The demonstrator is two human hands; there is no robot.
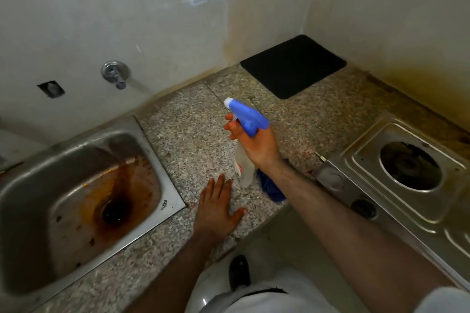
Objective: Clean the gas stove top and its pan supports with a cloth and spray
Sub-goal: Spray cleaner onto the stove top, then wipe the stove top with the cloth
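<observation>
One spray bottle [244, 150], one blue cloth [270, 187], one gas stove [396, 173] and one sink [76, 201] are showing on the speckled counter [193, 140], along with one black mat [292, 66]. The right hand [256, 146] is gripping the bottle's neck, fingers curled under the blue trigger head, nozzle pointing toward the wall. The left hand [216, 208] is lying flat on the counter, fingers spread, just beside the bottle's base. The cloth is lying crumpled under the right wrist. The stove is sitting to the right, steel, stained, its burner opening showing without a pan support.
</observation>
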